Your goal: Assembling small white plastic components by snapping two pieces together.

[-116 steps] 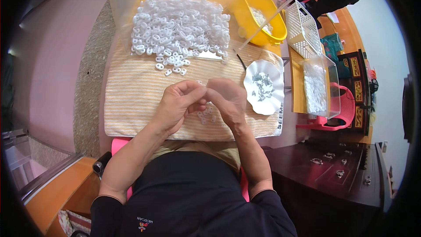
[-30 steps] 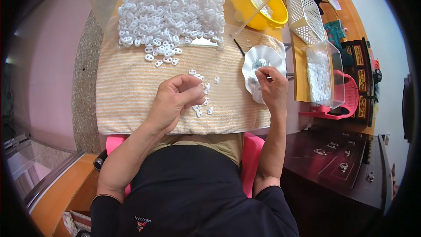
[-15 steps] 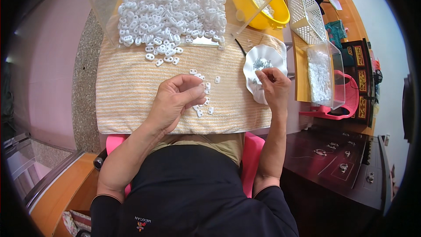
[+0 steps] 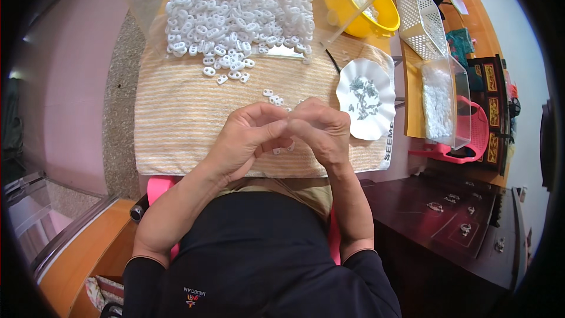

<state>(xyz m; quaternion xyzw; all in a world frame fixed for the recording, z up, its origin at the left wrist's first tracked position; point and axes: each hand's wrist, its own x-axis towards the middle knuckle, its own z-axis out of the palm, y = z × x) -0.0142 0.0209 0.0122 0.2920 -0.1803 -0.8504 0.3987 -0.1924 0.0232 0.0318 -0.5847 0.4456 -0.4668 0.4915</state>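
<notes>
My left hand (image 4: 247, 138) and my right hand (image 4: 322, 132) meet fingertip to fingertip above the striped towel (image 4: 182, 118). Both are closed in a pinch; whatever sits between the fingertips is too small and hidden to name. Beneath and behind the hands lie several small white two-holed plastic pieces (image 4: 275, 99), partly covered by the fingers. To the right stands a white wavy-rimmed plate (image 4: 385, 94) with small grey parts (image 4: 364, 95) scattered in it. Beyond the hands, a large heap of the same white pieces (image 4: 235, 15) spills from a clear bin onto the towel.
A yellow basin (image 4: 385, 9) holding pale pieces stands at the far right. Beside it are a white perforated basket (image 4: 421, 20) and a clear box (image 4: 462, 106) of white pieces. A thin black stick (image 4: 333, 60) lies by the plate. A pink chair (image 4: 479, 126) stands farther right.
My right hand has left the plate and moved left to meet my left hand, uncovering the grey parts. My left hand has stayed nearly in place. The whole view has shifted slightly.
</notes>
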